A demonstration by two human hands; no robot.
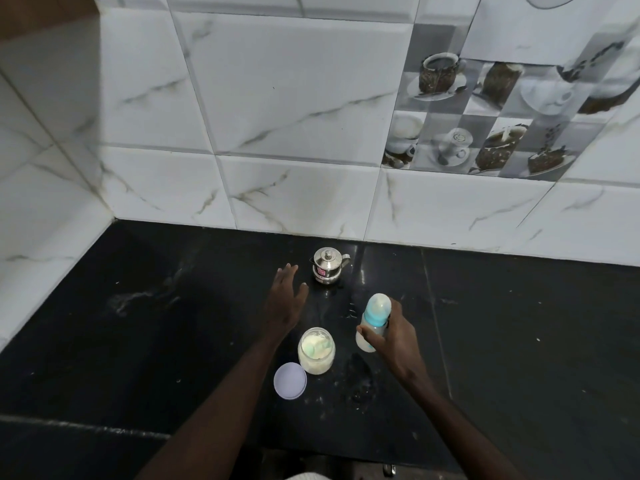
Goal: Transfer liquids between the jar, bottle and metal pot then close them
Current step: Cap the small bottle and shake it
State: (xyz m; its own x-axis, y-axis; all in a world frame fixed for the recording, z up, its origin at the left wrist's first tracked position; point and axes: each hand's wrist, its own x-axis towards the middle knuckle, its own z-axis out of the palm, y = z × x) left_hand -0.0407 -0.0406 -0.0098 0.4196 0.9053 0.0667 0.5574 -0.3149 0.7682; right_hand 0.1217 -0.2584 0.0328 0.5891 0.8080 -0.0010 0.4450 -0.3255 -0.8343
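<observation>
Black stone desk [519,341], glossy, with faint smears and a few droplets around the middle. My right hand [398,336] has its grip wrapped around the baby bottle [372,322], fingers and thumb closed on the lower body; bottle stands upright, blue collar and clear cap on top, pale liquid in the bottom part. I cannot tell whether its base touches the desk. My left hand [287,299] is released, palm down, fingers spread, holding nothing, hovering near the metal pot [327,266] without touching it. Pot sits at 12 o'clock from the bottle, close to the tiled wall [294,98], lid on, spout and handle showing. Glass jar [316,350] stands at 9 o'clock from the bottle, just beside it, open, milky white contents inside. Its lilac lid [290,380] lies flat at 7 o'clock from the jar, touching or nearly touching its base.
</observation>
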